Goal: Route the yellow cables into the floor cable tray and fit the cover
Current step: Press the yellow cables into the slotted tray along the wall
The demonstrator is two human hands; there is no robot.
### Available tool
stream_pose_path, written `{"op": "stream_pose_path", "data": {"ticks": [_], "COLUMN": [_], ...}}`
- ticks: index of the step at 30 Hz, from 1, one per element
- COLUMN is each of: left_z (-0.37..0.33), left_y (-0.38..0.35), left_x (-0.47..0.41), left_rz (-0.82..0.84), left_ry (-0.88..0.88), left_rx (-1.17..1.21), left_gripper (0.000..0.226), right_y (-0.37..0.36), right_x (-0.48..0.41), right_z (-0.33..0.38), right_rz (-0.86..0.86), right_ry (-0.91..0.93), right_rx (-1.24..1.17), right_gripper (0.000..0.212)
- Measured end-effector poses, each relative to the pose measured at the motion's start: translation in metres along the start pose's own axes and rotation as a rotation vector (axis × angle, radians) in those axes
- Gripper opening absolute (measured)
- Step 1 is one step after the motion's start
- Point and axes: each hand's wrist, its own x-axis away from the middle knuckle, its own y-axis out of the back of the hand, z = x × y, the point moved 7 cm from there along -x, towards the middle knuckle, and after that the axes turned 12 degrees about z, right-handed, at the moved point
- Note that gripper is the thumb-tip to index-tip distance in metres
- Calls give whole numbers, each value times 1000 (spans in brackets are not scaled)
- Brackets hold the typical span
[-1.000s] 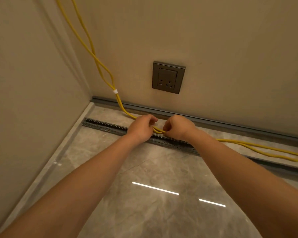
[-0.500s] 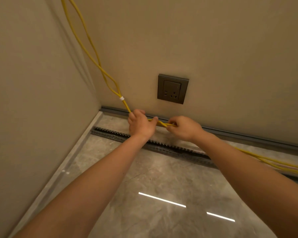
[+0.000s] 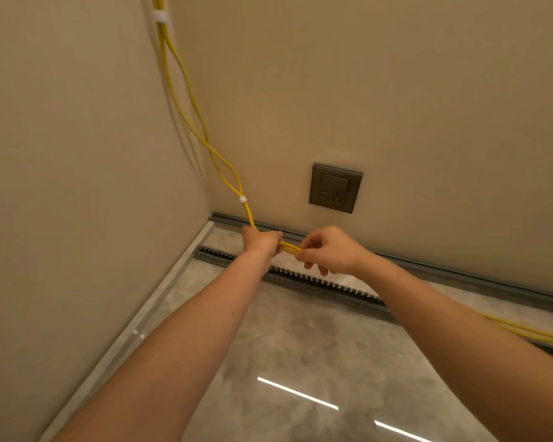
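Head view: my left hand is fisted around the yellow cables, and my right hand pinches the same bundle between thumb and fingertips just beside it, the lower fingers curled loose. The short run between the two hands shows three or four thin, round, smooth strands lying side by side, held above the floor cable tray and not in it. The tray is a long dark channel with a comb of small square teeth along its edges (its cover I cannot pick out), running parallel to the grey skirting with a narrow strip of floor between them.

From my left hand the cables climb the corner, gathered by a white tie and a second tie near the top. Beyond my right forearm they trail off low to the right. A dark square socket sits flush on the matte beige wall. The polished marbled floor in front of the tray lies open.
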Motion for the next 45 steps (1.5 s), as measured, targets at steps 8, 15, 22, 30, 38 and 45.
{"op": "stream_pose_path", "data": {"ticks": [8, 15, 22, 30, 38, 45], "left_z": [-8, -17, -19, -17, -10, -4], "left_y": [60, 100, 110, 128, 137, 126], "left_x": [-7, -28, -37, -27, -15, -2], "left_rz": [-176, -149, -185, -295, -332, -351], "left_ry": [-63, -79, -165, -301, -285, -256], "left_rx": [-13, -347, -767, -951, -1035, -1054], "left_gripper": [16, 19, 12, 26, 21, 17], "right_y": [-24, -39, -54, -67, -75, -65], "right_x": [-27, -49, -72, -84, -86, -78], "right_z": [31, 12, 17, 24, 20, 17], "right_rz": [0, -65, -79, -122, -121, -63], "right_ry": [-9, -70, -82, -70, -94, -149], "right_rx": [111, 106, 173, 340, 389, 508], "right_gripper": [25, 13, 12, 17, 19, 18]}}
